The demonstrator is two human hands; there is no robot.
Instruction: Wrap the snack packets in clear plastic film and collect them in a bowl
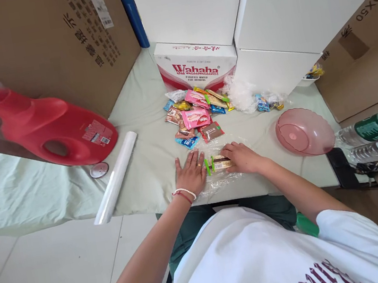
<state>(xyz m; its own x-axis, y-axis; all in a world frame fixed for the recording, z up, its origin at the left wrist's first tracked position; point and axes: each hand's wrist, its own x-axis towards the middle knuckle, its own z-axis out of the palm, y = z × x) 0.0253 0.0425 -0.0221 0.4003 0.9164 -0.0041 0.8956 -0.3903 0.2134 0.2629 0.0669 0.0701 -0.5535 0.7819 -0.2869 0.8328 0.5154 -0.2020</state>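
Two hands: both palm-down near the front edge of the worktop point(135, 121), head view.
Left hand point(191, 173): flat, fingers spread apart, clamped on nothing. It presses on the clear film sheet point(217, 184), fingertips just beside the snack packet point(220, 164). A ring on one finger, red and white bands at the wrist.
Right hand point(242, 157): fingers bent together over the right end of the snack packet, touching it. Whether it grips or only presses cannot be told.
Snack packet: brown wrapper with green ends, lying flat on the clear film sheet between the two hands.
Clear film sheet: spread and wrinkled, under both hands and the packet.
Snack pile point(195, 114): mixed packets in pink, brown, blue and yellow, heaped beyond the hands, in front of the Wahaha carton point(196, 64).
Film roll point(115, 177): lying slantwise left of the left hand, its near end past the worktop edge.
Red jug point(47, 130): lying on its side, far left, with a small round cap point(99, 170) between it and the film roll.
Pink bowl point(304, 131): upside down, right of the right hand, apart from it.
Water bottles point(376, 126): two, lying at the right edge.
Crumpled clear bag point(241, 96): right of the snack pile, a few packets beside it.
Cardboard boxes point(33, 42): standing at the left and right sides.
White boxes point(296, 0): stacked behind the carton.
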